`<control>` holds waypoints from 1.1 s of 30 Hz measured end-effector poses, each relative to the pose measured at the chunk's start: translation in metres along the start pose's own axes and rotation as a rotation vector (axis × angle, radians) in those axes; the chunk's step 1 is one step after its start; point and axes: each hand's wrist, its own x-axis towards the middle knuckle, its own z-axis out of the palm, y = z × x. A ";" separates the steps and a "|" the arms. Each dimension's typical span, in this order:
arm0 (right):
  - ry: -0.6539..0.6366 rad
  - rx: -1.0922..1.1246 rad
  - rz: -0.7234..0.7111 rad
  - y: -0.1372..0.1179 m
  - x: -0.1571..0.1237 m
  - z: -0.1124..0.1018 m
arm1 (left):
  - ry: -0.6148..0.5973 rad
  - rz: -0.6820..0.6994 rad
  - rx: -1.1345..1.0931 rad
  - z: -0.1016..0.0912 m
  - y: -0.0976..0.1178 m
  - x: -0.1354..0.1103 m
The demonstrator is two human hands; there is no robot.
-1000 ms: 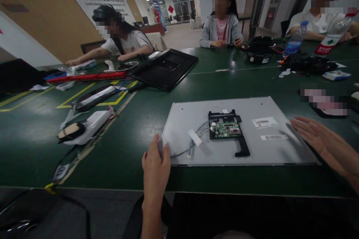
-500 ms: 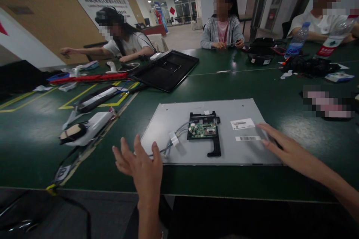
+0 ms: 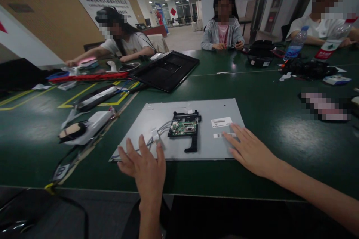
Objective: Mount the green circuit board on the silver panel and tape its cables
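A flat grey metal-backed panel (image 3: 215,147), like the display unit of a monitor, lies on the green table before me. On its middle sits a black plastic bracket (image 3: 193,143) around a green circuit board (image 3: 183,128). Grey cables (image 3: 164,127) run from the board toward the panel's near left. My left hand (image 3: 147,168) is over the near left part of the panel, fingers spread, holding nothing. My right hand (image 3: 251,149) reaches over the right edge with fingers stretched out by the barcode label (image 3: 218,135). Whether either hand presses on the panel I cannot tell.
A black plastic frame (image 3: 168,71) lies behind the panel. To the left are a white power strip (image 3: 98,125) and a black-and-white long item (image 3: 98,96). Bottles (image 3: 295,44) and a pixelated phone-like object (image 3: 325,106) lie right. Several people sit around the table.
The grey panel has shifted left across the table, and my right hand has moved left with it. My left hand stays near its place. A person at the left has lowered a hand to the table.
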 end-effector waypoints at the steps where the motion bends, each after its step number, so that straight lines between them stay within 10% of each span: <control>1: 0.000 -0.005 -0.020 -0.002 0.004 0.001 | -0.007 0.001 0.001 0.000 0.000 0.000; 25: -0.117 0.214 -0.052 -0.058 0.070 0.007 | -0.045 0.085 0.038 0.010 -0.007 -0.002; 33: -0.103 0.227 -0.057 -0.056 0.069 0.007 | -0.213 0.348 -0.125 0.015 -0.012 0.015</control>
